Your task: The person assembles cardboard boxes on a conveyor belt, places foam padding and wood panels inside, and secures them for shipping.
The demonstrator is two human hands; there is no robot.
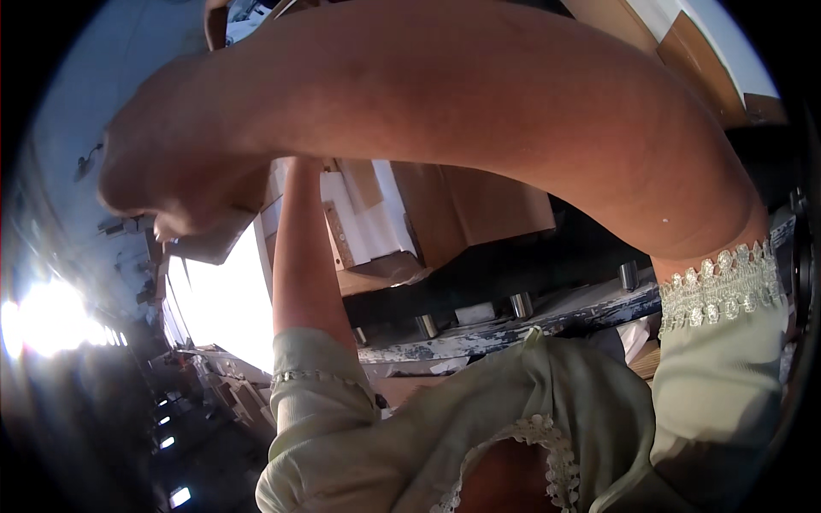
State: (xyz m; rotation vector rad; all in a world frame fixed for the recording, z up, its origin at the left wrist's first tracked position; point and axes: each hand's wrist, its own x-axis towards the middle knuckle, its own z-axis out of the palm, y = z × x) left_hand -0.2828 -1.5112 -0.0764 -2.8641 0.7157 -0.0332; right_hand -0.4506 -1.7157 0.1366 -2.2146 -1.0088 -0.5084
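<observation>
My right forearm (445, 85) sweeps across the upper picture from the right. At its far left end my right hand (171, 162) is closed, its fingers curled down beside a brown cardboard flap (214, 244); whatever it grips is hidden. My left forearm (304, 256) reaches up and passes behind the right one, which covers the left hand and its fingers. Just right of the left forearm lies an open cardboard box (496, 205). White panel-like pieces (368, 214) sit in it, next to a narrow brown strip with holes (339, 235).
A worn ledge (470, 342) with several short metal cylinders (522, 305) runs between me and the box. More cardboard (701, 68) stands at the upper right. Stacked flat pieces (244, 393) lie at the lower left. Another person's arm (215, 26) shows at the top.
</observation>
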